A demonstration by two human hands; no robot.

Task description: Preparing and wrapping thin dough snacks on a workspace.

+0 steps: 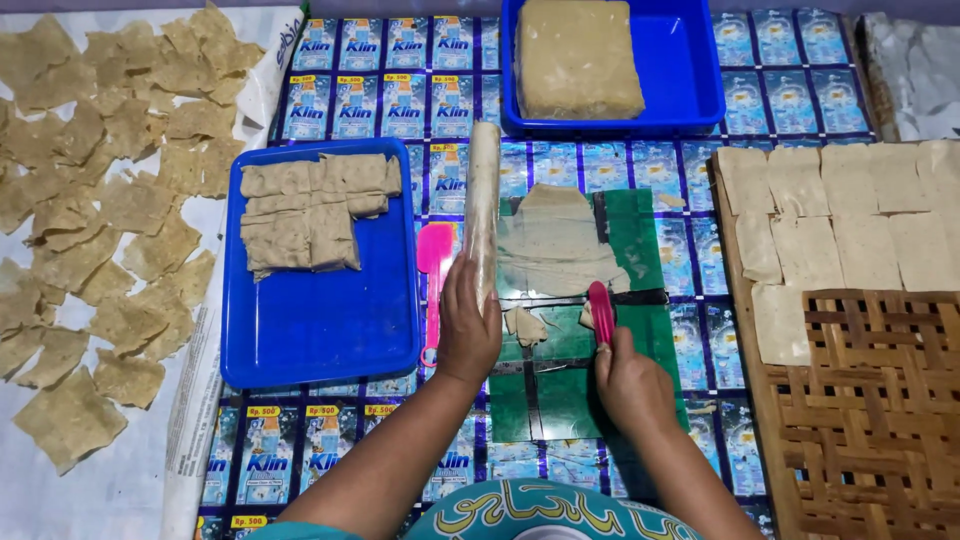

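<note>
Underneath, sachet-printed mat point(420, 100), green board point(540, 400)

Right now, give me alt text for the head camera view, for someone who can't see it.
A person's left hand rests on a long rolling pin while the right hand presses a pink cutter into thin rolled dough on a green mat. A blue tray of folded sheets sits left, cut squares right.

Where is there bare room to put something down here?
The lower half of the blue tray, below its dough sheets, is bare. So is the woven mat at right. Crowded: the green board between both hands, and the left cloth.
</note>
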